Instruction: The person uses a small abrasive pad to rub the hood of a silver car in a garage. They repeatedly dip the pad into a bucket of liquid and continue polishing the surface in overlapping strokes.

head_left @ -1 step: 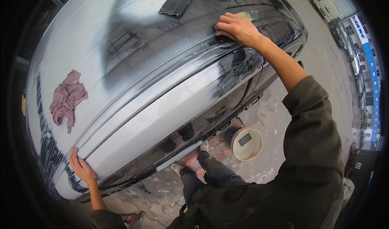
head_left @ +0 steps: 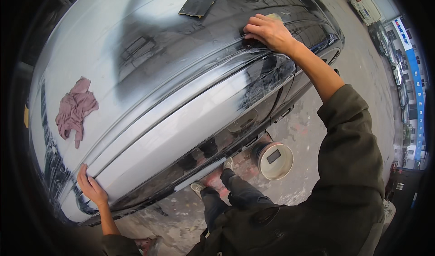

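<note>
My right hand [head_left: 271, 33] is curled over a piece of sandpaper [head_left: 274, 17], pressing it on the car's roof [head_left: 158, 133] beside the long side groove. A yellowish edge of the paper shows past my knuckles and a dark part under my fingertips. White, wet-looking residue lies on the dark paint around it. Far to the left, my left hand [head_left: 92, 190] rests on the roof's edge, fingers stretched out and holding nothing. Another dark sandpaper sheet [head_left: 198, 3] with a yellow edge lies farther across the roof. A crumpled mauve cloth [head_left: 77, 108] lies on the pale paint at the left.
On the stained concrete floor [head_left: 299, 120], right of my feet, stands a round bucket [head_left: 288, 154] with a dark rectangular block [head_left: 273, 156] inside. The car's side windows [head_left: 190, 160] run between me and the roof. Parked vehicles [head_left: 384, 40] line the far right.
My right hand has shifted very slightly to the right along the roof with the sandpaper. My left hand stays in place.
</note>
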`<action>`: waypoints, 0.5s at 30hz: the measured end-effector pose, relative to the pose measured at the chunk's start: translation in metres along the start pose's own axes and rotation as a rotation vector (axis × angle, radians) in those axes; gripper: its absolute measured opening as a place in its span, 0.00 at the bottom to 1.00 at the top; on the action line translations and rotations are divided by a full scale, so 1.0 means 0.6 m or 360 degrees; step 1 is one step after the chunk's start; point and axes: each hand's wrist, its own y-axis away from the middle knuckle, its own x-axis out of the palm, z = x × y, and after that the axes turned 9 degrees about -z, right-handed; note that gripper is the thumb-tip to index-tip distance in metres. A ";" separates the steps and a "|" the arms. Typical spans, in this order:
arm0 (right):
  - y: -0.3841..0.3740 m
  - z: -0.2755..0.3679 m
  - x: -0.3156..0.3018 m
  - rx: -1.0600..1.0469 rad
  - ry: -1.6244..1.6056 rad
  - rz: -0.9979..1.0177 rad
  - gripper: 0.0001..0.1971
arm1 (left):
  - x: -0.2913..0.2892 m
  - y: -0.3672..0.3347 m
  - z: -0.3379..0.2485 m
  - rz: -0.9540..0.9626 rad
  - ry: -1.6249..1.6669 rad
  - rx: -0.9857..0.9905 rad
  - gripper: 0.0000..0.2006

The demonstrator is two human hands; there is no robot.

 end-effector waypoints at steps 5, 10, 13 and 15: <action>-0.042 0.066 0.049 -0.0189 -0.0178 -0.0135 0.09 | -0.001 -0.005 -0.002 0.0015 0.0007 0.0018 0.22; 0.018 -0.030 0.006 -0.0095 0.0068 -0.0067 0.08 | -0.005 0.002 0.017 0.0018 -0.0049 0.0048 0.22; 0.026 -0.028 0.003 -0.0084 0.0007 0.0002 0.08 | 0.002 0.003 0.013 0.0020 -0.0047 0.0059 0.22; -0.027 0.042 0.041 -0.0182 -0.0198 -0.0156 0.08 | 0.001 -0.004 0.007 0.0042 -0.0042 0.0045 0.22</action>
